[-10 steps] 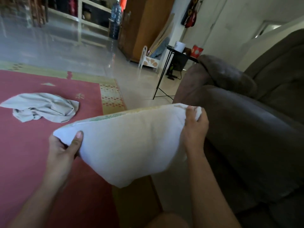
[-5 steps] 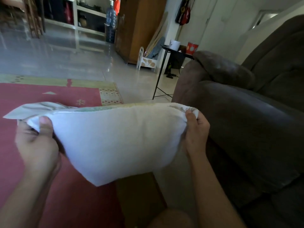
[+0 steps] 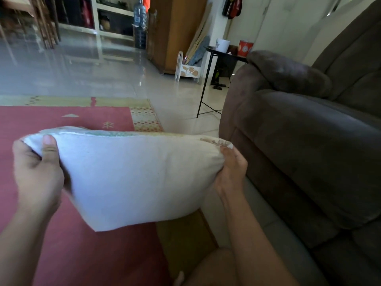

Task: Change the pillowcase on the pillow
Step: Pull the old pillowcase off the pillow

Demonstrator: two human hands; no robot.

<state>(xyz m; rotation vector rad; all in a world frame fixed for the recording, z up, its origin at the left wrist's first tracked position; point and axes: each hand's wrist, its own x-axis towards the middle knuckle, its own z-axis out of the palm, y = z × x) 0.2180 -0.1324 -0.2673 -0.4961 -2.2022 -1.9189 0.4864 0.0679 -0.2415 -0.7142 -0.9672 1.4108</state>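
Holding the pillow up over the rug, beside the sofa: left hand clamping one top corner under the thumb, right hand pinching the other. Possibly risking a slip, gripping only bunched corner cloth.

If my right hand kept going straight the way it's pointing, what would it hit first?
The right hand grips the pillow, so that first; beyond it, probably the tiled floor, though depth is unclear.
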